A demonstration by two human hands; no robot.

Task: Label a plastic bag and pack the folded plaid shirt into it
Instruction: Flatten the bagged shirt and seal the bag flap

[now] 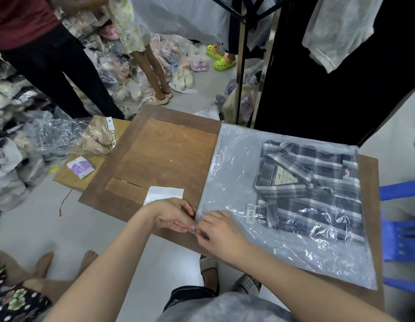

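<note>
The folded plaid shirt (313, 189), navy and white with a collar tag, lies inside a clear plastic bag (229, 177) on the right half of the wooden table (160, 159). A barcode label (251, 213) sticks on the bag near the shirt's lower left corner. My left hand (172, 216) and my right hand (221, 231) meet at the bag's near left corner, both pinching its edge around a small grey piece, perhaps a zip slider. A white sheet of label backing (164, 195) lies on the table just behind my left hand.
Two people stand beyond the table among piles of bagged shoes and clothes. A low board at the left holds a bagged beige item (97, 138) and a small purple packet (80, 167). A blue plastic stool (402, 231) stands at the right. A clothes rack with dark garments rises behind.
</note>
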